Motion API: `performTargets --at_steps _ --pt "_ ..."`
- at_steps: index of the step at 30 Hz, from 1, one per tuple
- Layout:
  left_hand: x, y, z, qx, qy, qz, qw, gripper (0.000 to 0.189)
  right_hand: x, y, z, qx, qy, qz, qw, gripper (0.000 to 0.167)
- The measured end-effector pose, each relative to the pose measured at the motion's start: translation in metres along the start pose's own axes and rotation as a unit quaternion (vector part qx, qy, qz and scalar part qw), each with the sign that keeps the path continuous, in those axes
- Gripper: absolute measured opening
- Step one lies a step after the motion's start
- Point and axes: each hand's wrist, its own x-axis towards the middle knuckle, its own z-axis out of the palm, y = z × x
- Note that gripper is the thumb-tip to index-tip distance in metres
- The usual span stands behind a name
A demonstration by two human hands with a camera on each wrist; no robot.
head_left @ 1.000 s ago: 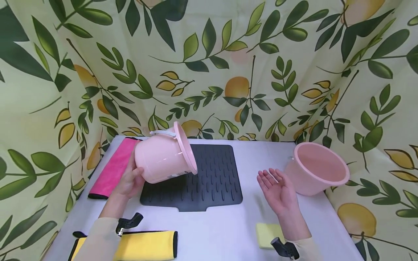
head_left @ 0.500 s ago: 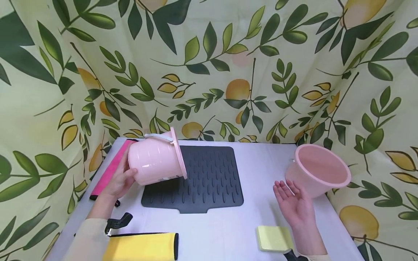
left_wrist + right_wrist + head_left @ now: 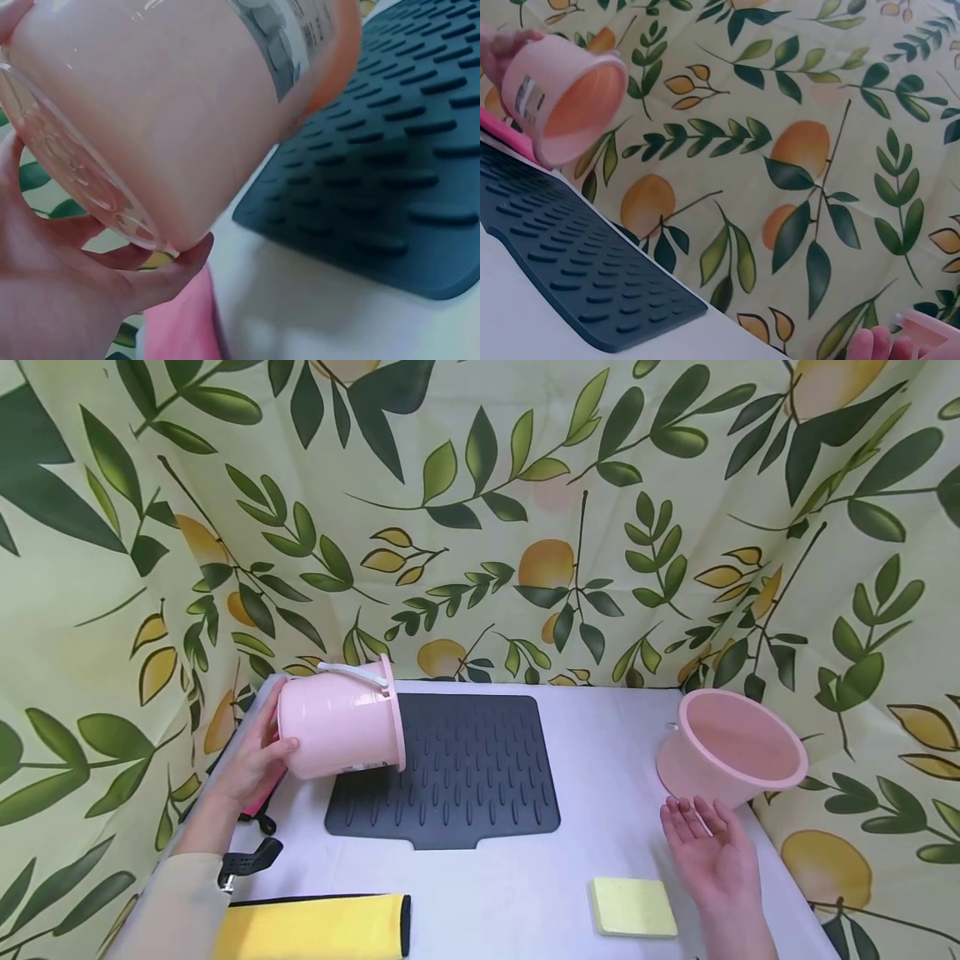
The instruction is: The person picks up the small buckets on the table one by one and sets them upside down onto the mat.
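Note:
My left hand [image 3: 251, 764] grips a pink bucket [image 3: 337, 718] by its base end, fingers and thumb spread around the bottom edge. The bucket lies tipped on its side in the air, mouth to the right, over the left part of a dark ribbed mat [image 3: 465, 768]. Its pale handle [image 3: 352, 674] rests along the upper side, and a label [image 3: 274, 45] shows in the left wrist view. The right wrist view looks into its hollow inside. My right hand [image 3: 716, 856] is palm up with fingers extended, just in front of a second pink bucket [image 3: 720, 768] at the right.
A folded yellow cloth [image 3: 322, 927] with black trim lies at the front left. Beneath the left hand, a pink cloth [image 3: 180, 322] is mostly hidden. A pale yellow sponge [image 3: 633, 907] sits at the front right. Leaf-patterned fabric [image 3: 480, 527] walls the table's back and sides.
My left hand has carried the tipped bucket leftward and slightly down, covering more of the pink cloth. My right hand has moved right and toward the front, uncovering the sponge.

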Motion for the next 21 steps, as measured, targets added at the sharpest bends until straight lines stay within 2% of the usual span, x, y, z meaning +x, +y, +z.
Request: performTargets --at_steps 3,8,13,18,21 --pt "-0.001 0.005 -0.005 0.028 0.0 0.005 0.9996 0.094 -0.002 -0.009 -0.003 0.012 0.014 -0.006 0.9998 0.018" --pt "0.002 0.009 -0.01 0.081 -0.009 0.004 0.9967 0.095 -0.002 -0.025 -0.003 0.035 0.06 -0.026 0.9972 0.019" --pt "0.002 0.015 -0.013 0.108 -0.012 -0.002 0.9941 0.097 0.001 -0.039 -0.002 0.059 0.082 -0.044 0.9939 0.023" --pt "0.0 0.024 -0.016 0.152 -0.005 -0.009 0.9883 0.098 0.003 -0.051 -0.004 0.076 0.11 -0.057 0.9894 0.035" --pt "0.001 0.028 -0.018 0.182 -0.005 -0.012 0.9832 0.099 0.004 -0.058 -0.007 0.093 0.112 -0.06 0.9876 0.036"
